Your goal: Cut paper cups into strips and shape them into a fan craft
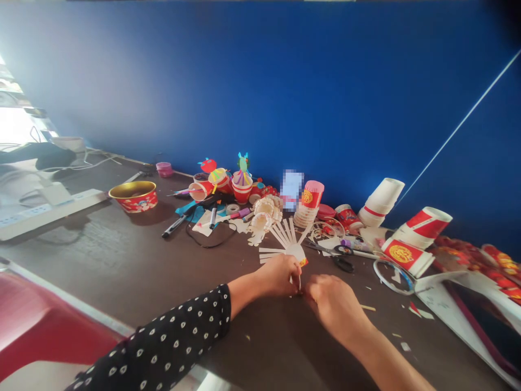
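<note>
A white paper cup cut into strips is fanned out like rays above the table, with a bit of red and yellow print at its lower edge. My left hand, in a black dotted sleeve, is closed on this cut cup near its lower strips. Just right of it, my right hand is closed with its fingertips close to a thin white strip. Whatever those fingers pinch is hidden. Black-handled scissors lie behind my right hand.
Stacked paper cups stand at the right, beside a roll of clear tape and a dark tablet. Decorated cups, markers and a phone line the back. A red-and-gold bowl and power strip sit left.
</note>
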### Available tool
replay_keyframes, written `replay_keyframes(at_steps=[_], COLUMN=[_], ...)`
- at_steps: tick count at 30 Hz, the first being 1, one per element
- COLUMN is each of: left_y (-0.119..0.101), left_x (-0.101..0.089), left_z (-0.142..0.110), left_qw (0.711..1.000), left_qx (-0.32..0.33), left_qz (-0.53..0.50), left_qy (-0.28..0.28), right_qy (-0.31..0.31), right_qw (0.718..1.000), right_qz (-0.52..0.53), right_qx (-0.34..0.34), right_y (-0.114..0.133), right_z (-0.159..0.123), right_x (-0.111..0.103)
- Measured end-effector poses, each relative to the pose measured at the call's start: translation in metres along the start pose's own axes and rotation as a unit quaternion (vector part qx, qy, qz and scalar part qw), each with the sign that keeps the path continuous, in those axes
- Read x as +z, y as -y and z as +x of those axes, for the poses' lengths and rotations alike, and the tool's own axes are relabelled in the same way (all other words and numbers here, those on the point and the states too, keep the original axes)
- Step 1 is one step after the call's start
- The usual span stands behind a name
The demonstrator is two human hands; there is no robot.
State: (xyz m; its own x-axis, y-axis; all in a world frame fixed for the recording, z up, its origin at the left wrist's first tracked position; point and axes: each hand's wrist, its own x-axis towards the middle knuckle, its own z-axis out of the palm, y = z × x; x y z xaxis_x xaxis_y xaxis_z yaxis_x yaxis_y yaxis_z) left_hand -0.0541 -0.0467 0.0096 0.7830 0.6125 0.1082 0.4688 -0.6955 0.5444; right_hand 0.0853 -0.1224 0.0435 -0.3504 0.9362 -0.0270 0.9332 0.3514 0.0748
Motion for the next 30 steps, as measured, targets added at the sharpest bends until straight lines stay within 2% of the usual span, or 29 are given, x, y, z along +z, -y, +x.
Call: replay_keyframes(at_steps=[5,17,25,30], left_y=[-0.0005,0.0053,-0.0004,-0.0037], left_x=[-0.0004,0.0016,-0.0006,-0.0017], left_z=[0.0002,-0.0004,-0.0007,-0.0011], left_qw=[1.000,1.000,1.000,1.000], left_qx=[0.015,0.018,-0.008,-0.019], left_qz=[0.020,0.009,0.030,0.018], left_qy=[0.003,0.004,0.005,0.004], right_qy=[0.009,0.000,-0.014,-0.017], right_qw=[0.999,0.999,1.000,1.000], right_qz=[-0.025,0.003,0.009,0.002], right_qx=[-0.019,-0.038,-0.024,0.013], right_y=[0.0034,-0.0035,-0.0021,-0.0014], right_z=[0.0023,0.0053,0.0037,-0.0009], right_x=[0.0022,0.0028,0.0040,0.0012])
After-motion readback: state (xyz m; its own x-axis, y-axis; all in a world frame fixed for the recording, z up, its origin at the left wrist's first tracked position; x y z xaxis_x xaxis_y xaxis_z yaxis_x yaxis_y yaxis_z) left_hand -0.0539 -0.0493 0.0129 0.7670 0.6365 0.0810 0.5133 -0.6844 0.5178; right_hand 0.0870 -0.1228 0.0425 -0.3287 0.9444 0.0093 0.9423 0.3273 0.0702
